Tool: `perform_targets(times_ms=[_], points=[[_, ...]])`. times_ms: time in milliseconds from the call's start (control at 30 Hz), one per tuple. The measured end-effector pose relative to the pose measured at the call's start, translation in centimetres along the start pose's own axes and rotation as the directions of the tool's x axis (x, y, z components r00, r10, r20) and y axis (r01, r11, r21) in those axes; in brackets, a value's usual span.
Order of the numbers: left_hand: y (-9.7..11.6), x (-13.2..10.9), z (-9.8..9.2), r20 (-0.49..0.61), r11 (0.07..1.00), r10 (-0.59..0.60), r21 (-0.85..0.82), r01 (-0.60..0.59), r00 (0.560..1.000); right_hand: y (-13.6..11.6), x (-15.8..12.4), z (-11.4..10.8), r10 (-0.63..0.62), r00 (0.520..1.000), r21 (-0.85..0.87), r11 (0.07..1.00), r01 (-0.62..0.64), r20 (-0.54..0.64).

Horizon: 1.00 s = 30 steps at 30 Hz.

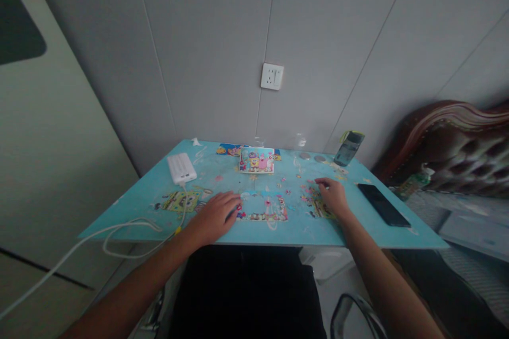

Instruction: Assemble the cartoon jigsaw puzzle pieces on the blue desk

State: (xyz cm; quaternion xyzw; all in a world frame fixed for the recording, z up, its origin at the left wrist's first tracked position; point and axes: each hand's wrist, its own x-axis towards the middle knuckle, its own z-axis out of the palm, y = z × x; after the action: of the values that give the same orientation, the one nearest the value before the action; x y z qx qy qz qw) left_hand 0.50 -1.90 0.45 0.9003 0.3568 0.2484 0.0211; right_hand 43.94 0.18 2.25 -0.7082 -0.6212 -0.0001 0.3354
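Cartoon-bordered panel (262, 217) lies flat on the desk (246, 235), between the two hands; it serves as reference. Left hand (217, 215): palm down at the panel's left edge, fingers extended and appearing to touch it. Right hand (333, 196): right of the panel and apart from it, fingers bent; whether they grip anything is not discernible. Small loose pieces (279, 185) lie just behind the panel; a cartoon picture (257, 161) stands farther behind. White power bank (181, 168): left-rear of the panel. Black phone (383, 205): well to its right.
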Motion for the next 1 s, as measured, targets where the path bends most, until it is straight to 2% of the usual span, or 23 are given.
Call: perform_targets(times_ms=[133, 333, 433, 567, 733, 867, 933, 1000], points=[[-0.1, 0.0, 0.0, -0.009, 1.0, 0.004, -0.003, -0.004, 1.0, -0.9, -0.3, 0.5, -0.007, 0.999, -0.018, 1.0, 0.008, 0.036], [-0.1, -0.1, 0.1, -0.002, 1.0, -0.002, 0.003, 0.002, 1.0, -5.8, 1.2, 3.8, -0.123, 0.973, -0.028, 0.991, 0.13, 0.195], [0.0, -0.1, 0.1, -0.005, 1.0, 0.001, 0.006, -0.001, 1.0, -7.4, 2.2, 5.4, -0.102, 0.964, -0.046, 0.992, 0.116, 0.245], [0.1, 0.0, -0.1, 0.009, 1.0, 0.014, 0.018, -0.014, 1.0, -8.0, 3.1, 6.5, -0.051, 0.959, -0.055, 0.996, 0.069, 0.278], [0.1, 0.1, -0.3, 0.009, 1.0, 0.017, 0.011, -0.017, 1.0, -7.8, 3.5, 6.4, -0.029, 0.956, 0.003, 1.0, 0.029, 0.293], [0.2, 0.1, -0.3, 0.011, 1.0, 0.016, 0.014, -0.016, 1.0, -8.6, 2.9, 5.2, -0.053, 0.958, 0.111, 0.994, 0.023, 0.28], [0.2, 0.1, -0.3, 0.006, 1.0, 0.025, 0.017, -0.025, 1.0, -9.4, 2.1, 4.4, -0.107, 0.939, 0.265, 0.964, 0.017, 0.327], [0.2, 0.2, -0.3, 0.001, 0.999, 0.027, 0.021, -0.027, 1.0, -10.5, 1.0, 3.7, -0.193, 0.881, 0.416, 0.909, -0.005, 0.432]])
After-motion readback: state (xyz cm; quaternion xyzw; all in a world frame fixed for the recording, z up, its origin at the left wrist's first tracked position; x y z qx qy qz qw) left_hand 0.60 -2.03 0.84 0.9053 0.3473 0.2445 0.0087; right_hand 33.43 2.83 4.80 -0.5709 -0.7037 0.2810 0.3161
